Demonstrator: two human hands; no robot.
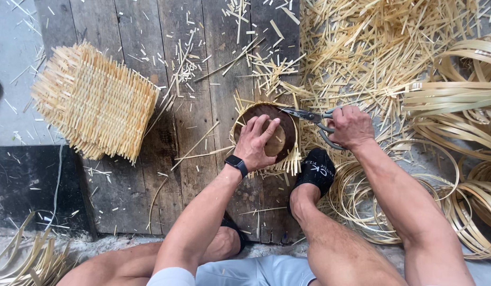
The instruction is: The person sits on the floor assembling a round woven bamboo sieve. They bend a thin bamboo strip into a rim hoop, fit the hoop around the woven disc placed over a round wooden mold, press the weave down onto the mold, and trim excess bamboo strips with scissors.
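One round dark-brown wooden mould, wrapped in a partly woven pale bamboo basket, is pressed flat on the weathered plank floor by the left hand, fingers spread over its top. One pair of grey metal scissors is gripped in the closed right hand, blades touching the mould's upper edge. One black-socked foot is set just beside. One square woven bamboo mat is seen lying well apart, left. Coiled bamboo strips are heaped right, too tangled to be counted.
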